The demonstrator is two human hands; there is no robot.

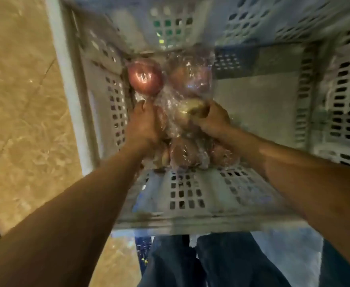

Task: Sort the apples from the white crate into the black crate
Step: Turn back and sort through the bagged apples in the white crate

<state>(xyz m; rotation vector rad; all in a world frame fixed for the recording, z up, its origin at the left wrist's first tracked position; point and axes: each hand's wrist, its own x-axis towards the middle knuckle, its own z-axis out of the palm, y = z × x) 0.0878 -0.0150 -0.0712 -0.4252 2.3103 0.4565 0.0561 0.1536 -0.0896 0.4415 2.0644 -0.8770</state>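
I look down into the white crate, whose perforated walls fill the view. Several red apples wrapped in clear plastic lie in its left half. One bright red apple sits at the far left corner, a duller apple beside it. My left hand reaches down among the wrapped apples near the left wall, its fingers curled into the plastic. My right hand grips a yellowish-red apple. More wrapped apples lie under my wrists. The black crate is out of sight.
The crate's right half shows a bare grey floor. A tan stone floor lies to the left of the crate. My legs in blue jeans stand below the near wall. The picture is blurred by motion.
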